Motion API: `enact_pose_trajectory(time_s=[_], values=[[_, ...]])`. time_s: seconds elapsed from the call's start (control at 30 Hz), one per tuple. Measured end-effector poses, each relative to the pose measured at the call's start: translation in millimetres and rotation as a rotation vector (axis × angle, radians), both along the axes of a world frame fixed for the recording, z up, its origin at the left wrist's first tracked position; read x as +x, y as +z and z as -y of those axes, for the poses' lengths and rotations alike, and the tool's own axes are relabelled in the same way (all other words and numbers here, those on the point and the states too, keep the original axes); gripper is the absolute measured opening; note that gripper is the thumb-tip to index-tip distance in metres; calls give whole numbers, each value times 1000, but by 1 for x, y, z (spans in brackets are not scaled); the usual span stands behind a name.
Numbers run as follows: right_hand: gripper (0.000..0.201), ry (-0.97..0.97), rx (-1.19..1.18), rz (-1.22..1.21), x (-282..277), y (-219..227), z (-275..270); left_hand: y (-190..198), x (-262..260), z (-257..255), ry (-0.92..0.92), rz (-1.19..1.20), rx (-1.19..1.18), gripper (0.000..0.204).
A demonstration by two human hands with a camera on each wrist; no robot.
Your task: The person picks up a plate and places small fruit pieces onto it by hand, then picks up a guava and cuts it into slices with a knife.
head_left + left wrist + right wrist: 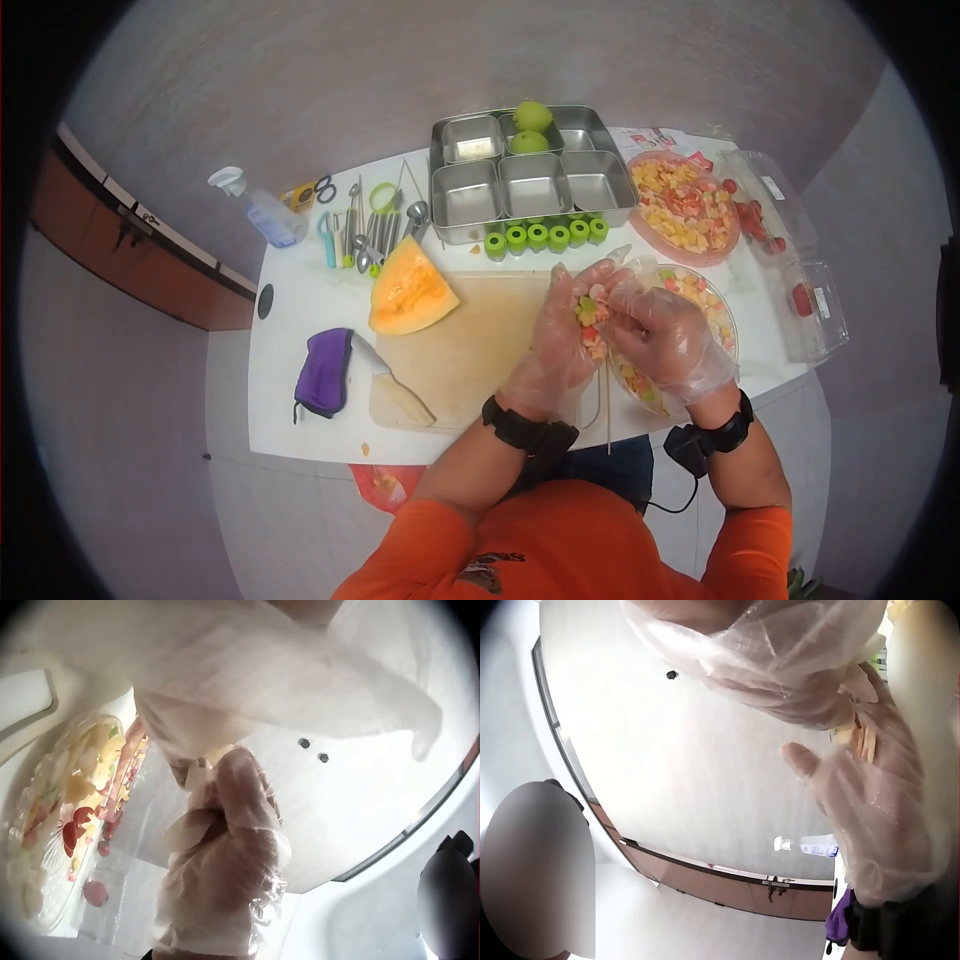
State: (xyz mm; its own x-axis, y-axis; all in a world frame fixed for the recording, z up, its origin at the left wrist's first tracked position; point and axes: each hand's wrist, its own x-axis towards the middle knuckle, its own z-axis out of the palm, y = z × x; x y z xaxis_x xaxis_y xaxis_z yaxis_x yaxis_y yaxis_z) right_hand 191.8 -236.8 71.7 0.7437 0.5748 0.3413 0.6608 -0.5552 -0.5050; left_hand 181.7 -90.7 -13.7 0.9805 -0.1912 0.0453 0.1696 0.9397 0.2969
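Both hands wear clear plastic gloves. In the head view, the left hand (558, 335) holds a cluster of small pink, green and red fruit pieces (592, 318), with thin sticks (608, 405) hanging below it. From the right, the right hand (672, 340) meets the cluster with curled fingers, thumb and fingertips pinched at a piece mostly hidden by them. In the right wrist view, the left hand (877, 802) has its thumb standing away and pale pieces (864, 741) between its fingers. The left wrist view shows the right hand (225, 847) curled, beside the blurred left glove (262, 682).
Beneath the right hand is a plate of cut fruit (725, 320), with a pink bowl (735, 240) behind. A melon wedge (408, 290) and knife (405, 395) lie on the cutting board (480, 350). Steel trays (468, 195), green-capped cutters (537, 238) and a spray bottle (270, 220) stand further back.
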Motion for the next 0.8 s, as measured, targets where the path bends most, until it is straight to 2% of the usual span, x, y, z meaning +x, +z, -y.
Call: enact_pose_trajectory(time_s=[0.07, 0.3, 0.5, 0.57, 0.6, 0.67, 0.7, 0.73, 0.8], values=[[28, 31, 33, 52, 5, 2, -8, 3, 0, 2, -35, 5, 1, 76], [24, 41, -87, -1, 15, -6, -15, 6, -5, 1, -70, -45, 103, 80], [17, 27, 36, -35, 14, -4, -14, 5, -2, 0, -67, 20, 40, 76], [17, 5, 105, -198, 13, 3, -6, -7, 1, 3, 16, -113, 109, 71], [17, -27, 81, -196, 12, 5, 5, -6, 2, 4, -15, -112, 83, 71], [18, -155, 172, 16, 7, 7, 36, -6, 5, 0, 45, -214, 14, 67], [19, -241, 181, -109, 6, 3, 58, -2, 5, -1, 67, -240, 38, 65], [19, -269, 152, -106, 5, -3, 81, 6, 3, -1, 95, -270, 64, 62], [18, -492, 191, -112, 7, -21, 122, 14, 0, 0, 87, -279, 82, 63]])
